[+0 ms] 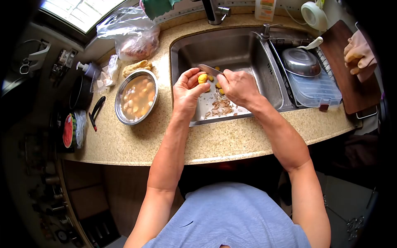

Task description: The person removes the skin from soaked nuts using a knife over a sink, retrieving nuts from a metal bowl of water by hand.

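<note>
Over the sink, my left hand pinches a small yellow piece of food between thumb and fingers. My right hand is closed round a knife, whose blade points left, just above the yellow piece. Below both hands, brown peelings and several yellow bits lie on the sink bottom. The knife's handle is hidden in my right hand. To the left of the sink, a metal bowl holds many pale, round pieces in cloudy liquid.
Behind the bowl are a plastic bag and a yellowish lump. A black-handled tool lies to its left. The faucet rises behind the sink. On the right are a rack with a metal lid, a plastic box and a brown board.
</note>
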Available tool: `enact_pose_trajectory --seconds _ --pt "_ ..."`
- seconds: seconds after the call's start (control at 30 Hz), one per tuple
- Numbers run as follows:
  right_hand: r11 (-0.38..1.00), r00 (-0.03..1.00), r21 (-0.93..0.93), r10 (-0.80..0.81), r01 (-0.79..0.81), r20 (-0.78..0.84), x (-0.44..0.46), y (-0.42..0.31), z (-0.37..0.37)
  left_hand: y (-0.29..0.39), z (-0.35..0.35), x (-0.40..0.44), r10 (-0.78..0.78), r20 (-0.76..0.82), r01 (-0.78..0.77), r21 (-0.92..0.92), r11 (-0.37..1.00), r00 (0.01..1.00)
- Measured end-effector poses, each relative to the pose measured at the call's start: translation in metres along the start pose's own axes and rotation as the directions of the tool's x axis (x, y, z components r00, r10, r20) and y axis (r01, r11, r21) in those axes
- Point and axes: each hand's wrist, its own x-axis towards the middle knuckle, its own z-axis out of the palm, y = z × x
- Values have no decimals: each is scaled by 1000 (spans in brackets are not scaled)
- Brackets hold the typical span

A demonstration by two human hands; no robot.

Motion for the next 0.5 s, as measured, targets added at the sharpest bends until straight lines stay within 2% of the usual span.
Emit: enact_pose_trajectory --seconds 0.1,0.17,0.27,0.33,0.43,0.5 --pt "996 995 55 -65 69 -72 -2 2 11 1 0 0 0 -5 0 -13 1000 1000" --pt "997 993 29 -73 76 -88 -1 6 15 1 1 0 5 -13 -5 6 1000 1000" --pt "999 998 -40 13 -16 -63 -1 6 12 3 2 -1 -4 -24 3 -23 1000 1000" --pt "995 986 66 -64 75 -152 -1 5 14 2 1 1 8 -19 -8 -21 1000 1000" --pt "991 988 9 -131 132 -75 -2 4 16 0 -3 1 10 -1 -10 -18 1000 1000" --pt "997 995 21 -75 77 -65 0 10 18 0 -3 1 6 24 -5 -16 1000 1000"
